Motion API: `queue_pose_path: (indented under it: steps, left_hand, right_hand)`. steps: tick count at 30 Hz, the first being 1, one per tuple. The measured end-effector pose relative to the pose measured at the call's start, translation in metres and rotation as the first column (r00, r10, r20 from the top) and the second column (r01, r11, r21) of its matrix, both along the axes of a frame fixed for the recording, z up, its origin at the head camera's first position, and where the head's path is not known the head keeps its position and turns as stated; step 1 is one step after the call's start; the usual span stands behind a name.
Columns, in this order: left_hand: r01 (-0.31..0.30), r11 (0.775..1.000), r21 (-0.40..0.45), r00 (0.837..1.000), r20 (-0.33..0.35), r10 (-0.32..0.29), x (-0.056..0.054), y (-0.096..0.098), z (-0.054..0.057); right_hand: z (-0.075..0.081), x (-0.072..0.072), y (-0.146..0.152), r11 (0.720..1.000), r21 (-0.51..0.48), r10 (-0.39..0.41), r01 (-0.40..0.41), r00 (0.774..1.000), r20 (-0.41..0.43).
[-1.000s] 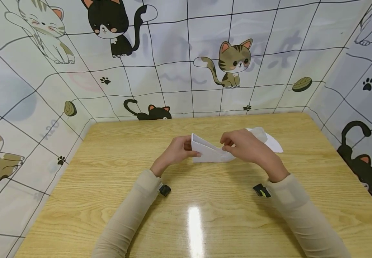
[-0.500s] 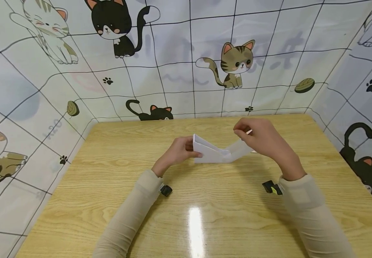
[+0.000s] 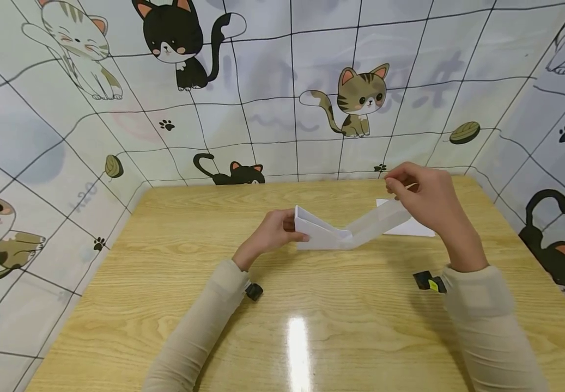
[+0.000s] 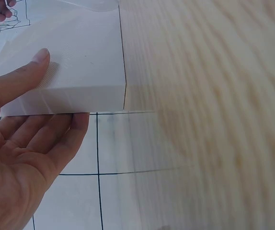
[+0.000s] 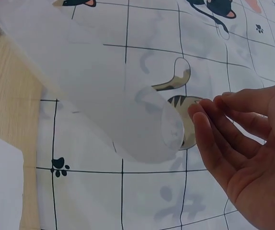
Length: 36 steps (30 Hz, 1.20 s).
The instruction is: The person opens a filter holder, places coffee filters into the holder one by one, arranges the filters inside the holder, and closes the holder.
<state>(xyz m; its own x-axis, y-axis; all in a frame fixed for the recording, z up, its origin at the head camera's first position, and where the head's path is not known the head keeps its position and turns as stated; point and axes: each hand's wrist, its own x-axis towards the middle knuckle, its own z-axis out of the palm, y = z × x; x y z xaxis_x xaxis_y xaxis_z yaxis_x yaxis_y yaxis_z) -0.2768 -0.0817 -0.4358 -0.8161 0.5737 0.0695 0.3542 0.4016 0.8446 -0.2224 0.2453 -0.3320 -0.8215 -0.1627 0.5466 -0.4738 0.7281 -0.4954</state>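
The left hand grips the box, perhaps for steadiness; whether the right hand pinches the clear flap, I cannot tell.

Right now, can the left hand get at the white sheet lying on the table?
Probably not: the left hand grips the white box, and in the head view the translucent strip slants up between it and the white sheet.
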Motion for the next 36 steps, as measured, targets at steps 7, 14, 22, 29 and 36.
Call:
queue_pose_path:
  steps: [7, 14, 22, 29, 36]
  left_hand:
    - [-0.004, 1.000, 0.001, 1.000, -0.001, 0.004, 0.001, 0.000, -0.001]
    - [0.002, 1.000, -0.003, 1.000, 0.001, -0.002, 0.001, 0.000, 0.000]
    - [0.005, 1.000, -0.005, 1.000, 0.002, -0.005, 0.001, -0.001, 0.001]
    - [0.008, 1.000, 0.005, 1.000, 0.011, -0.008, 0.002, -0.001, 0.000]
    - [0.004, 1.000, 0.001, 1.000, 0.003, -0.004, 0.001, 0.000, 0.000]
  right_hand:
    - [-0.001, -0.003, 0.014, 0.995, -0.068, -0.073, 0.074, 0.997, 0.016]
    - [-0.004, -0.006, 0.029, 0.986, -0.081, -0.142, 0.147, 0.988, 0.063]
    - [-0.012, -0.012, 0.038, 0.979, -0.094, -0.173, 0.181, 0.981, 0.087]
    - [-0.017, -0.016, 0.041, 0.976, -0.094, -0.186, 0.196, 0.977, 0.100]
    - [-0.020, -0.018, 0.050, 0.975, -0.068, -0.199, 0.213, 0.964, 0.176]
